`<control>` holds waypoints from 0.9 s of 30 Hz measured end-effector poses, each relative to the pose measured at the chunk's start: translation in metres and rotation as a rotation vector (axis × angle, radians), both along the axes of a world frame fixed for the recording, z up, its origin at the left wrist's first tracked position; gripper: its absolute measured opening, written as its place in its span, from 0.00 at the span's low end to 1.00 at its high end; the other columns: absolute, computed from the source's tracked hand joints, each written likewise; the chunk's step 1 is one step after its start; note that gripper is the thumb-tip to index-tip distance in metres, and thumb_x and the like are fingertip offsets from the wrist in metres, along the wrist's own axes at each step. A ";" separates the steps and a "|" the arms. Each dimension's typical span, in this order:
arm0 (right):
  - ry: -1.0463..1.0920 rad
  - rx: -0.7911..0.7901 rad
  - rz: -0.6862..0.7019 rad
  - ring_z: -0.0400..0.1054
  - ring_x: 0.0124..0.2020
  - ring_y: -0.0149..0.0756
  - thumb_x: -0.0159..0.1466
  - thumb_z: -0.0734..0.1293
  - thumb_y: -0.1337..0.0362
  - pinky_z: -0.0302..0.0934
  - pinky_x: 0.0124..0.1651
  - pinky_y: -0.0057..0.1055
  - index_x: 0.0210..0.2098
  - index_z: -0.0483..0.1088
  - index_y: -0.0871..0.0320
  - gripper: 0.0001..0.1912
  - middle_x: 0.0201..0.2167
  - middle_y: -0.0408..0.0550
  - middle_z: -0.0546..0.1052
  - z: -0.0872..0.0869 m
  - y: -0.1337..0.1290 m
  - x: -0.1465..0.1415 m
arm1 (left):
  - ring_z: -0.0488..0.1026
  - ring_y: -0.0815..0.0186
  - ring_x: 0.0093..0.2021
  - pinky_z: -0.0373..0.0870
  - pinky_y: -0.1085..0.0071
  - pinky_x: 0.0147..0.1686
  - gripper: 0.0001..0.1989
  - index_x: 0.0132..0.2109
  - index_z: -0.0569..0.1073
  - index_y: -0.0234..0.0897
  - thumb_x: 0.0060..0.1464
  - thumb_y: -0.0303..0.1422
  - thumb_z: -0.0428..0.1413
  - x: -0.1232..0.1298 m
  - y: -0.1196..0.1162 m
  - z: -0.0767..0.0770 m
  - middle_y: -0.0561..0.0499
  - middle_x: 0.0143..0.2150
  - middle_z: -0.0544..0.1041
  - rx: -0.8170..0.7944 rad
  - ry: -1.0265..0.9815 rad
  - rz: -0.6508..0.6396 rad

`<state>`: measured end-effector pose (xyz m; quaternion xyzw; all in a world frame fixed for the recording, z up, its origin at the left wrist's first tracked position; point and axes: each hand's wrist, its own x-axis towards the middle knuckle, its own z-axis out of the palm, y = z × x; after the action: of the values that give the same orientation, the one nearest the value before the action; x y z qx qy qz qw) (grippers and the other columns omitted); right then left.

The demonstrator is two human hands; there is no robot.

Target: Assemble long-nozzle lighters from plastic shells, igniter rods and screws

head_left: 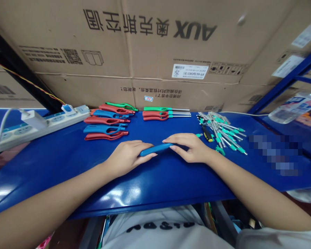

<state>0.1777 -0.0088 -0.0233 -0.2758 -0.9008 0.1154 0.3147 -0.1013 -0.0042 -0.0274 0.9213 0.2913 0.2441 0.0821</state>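
A blue plastic handle [156, 149] lies between my two hands above the blue table [134, 186]. Its left end is gripped by my left hand [126, 157], thumb below and fingers above. My right hand [190, 147] pinches the right end between thumb and fingertips. Several red, blue and green handles [106, 129] are stacked beyond my left hand. Farther back in the middle lie red and green handles with metal rods [160, 114]. To the right is a loose pile of metal rods with green parts [225, 133], beside a black and yellow screwdriver [207, 134].
A large cardboard box [150, 52] stands along the table's back edge. At the left lies a white power strip [54, 121] with plugs and cables. A clear plastic bottle [292, 109] is at the right by a blue metal frame [282, 77]. Part of the right side is pixelated.
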 end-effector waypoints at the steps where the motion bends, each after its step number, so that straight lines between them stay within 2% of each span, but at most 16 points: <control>1: 0.027 0.011 -0.009 0.76 0.50 0.39 0.71 0.62 0.64 0.70 0.54 0.38 0.54 0.74 0.52 0.15 0.50 0.49 0.81 -0.001 -0.001 -0.002 | 0.79 0.63 0.37 0.73 0.69 0.38 0.23 0.50 0.79 0.39 0.70 0.49 0.47 0.000 0.000 -0.001 0.49 0.40 0.83 -0.008 -0.006 -0.002; 7: 0.045 0.101 -0.065 0.80 0.43 0.37 0.71 0.62 0.67 0.73 0.48 0.35 0.49 0.77 0.54 0.12 0.44 0.49 0.84 -0.002 -0.002 -0.004 | 0.79 0.62 0.36 0.71 0.68 0.36 0.22 0.52 0.78 0.40 0.70 0.48 0.46 -0.001 -0.001 -0.002 0.49 0.40 0.82 -0.057 0.019 0.005; 13: -0.106 0.245 -0.040 0.80 0.42 0.38 0.71 0.59 0.69 0.71 0.43 0.36 0.50 0.75 0.54 0.15 0.47 0.49 0.83 -0.004 -0.002 -0.006 | 0.79 0.60 0.42 0.72 0.66 0.42 0.16 0.54 0.75 0.40 0.70 0.42 0.49 0.003 -0.008 -0.001 0.49 0.45 0.81 -0.160 0.093 -0.015; 17: -0.163 0.233 -0.002 0.79 0.44 0.38 0.73 0.58 0.67 0.69 0.44 0.35 0.50 0.75 0.56 0.15 0.49 0.50 0.82 -0.005 -0.003 -0.014 | 0.78 0.61 0.42 0.72 0.67 0.40 0.16 0.53 0.73 0.39 0.71 0.41 0.46 0.009 -0.013 -0.002 0.48 0.45 0.78 -0.226 0.134 -0.004; 19: -0.194 0.202 -0.024 0.78 0.45 0.38 0.74 0.59 0.64 0.68 0.47 0.37 0.50 0.75 0.56 0.14 0.48 0.50 0.82 -0.003 -0.002 -0.015 | 0.77 0.60 0.43 0.72 0.66 0.41 0.16 0.52 0.73 0.39 0.72 0.41 0.44 0.010 -0.014 -0.002 0.48 0.45 0.78 -0.234 0.157 0.019; 22: -0.262 0.186 -0.110 0.74 0.51 0.42 0.72 0.63 0.58 0.62 0.59 0.45 0.51 0.74 0.56 0.13 0.51 0.50 0.81 0.001 0.001 -0.009 | 0.77 0.58 0.46 0.73 0.63 0.44 0.16 0.53 0.72 0.39 0.72 0.41 0.44 0.008 -0.011 0.000 0.47 0.47 0.77 -0.214 0.193 0.071; 25: -0.289 0.181 -0.257 0.68 0.60 0.47 0.69 0.67 0.55 0.51 0.69 0.53 0.58 0.69 0.56 0.21 0.58 0.53 0.75 0.005 0.009 0.006 | 0.77 0.56 0.48 0.73 0.61 0.46 0.16 0.55 0.71 0.38 0.72 0.40 0.45 0.003 -0.003 0.002 0.46 0.49 0.76 -0.190 0.202 0.117; 27: -0.285 0.197 -0.361 0.65 0.62 0.51 0.66 0.70 0.55 0.51 0.68 0.55 0.60 0.67 0.57 0.26 0.60 0.56 0.73 0.007 0.017 0.018 | 0.77 0.56 0.47 0.73 0.61 0.47 0.17 0.56 0.71 0.37 0.72 0.40 0.45 -0.001 0.004 0.002 0.45 0.49 0.76 -0.187 0.194 0.140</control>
<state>0.1956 0.0083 -0.0161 -0.4137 -0.8792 -0.0711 0.2254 -0.1023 -0.0006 -0.0256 0.9064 0.3828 0.1306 0.1219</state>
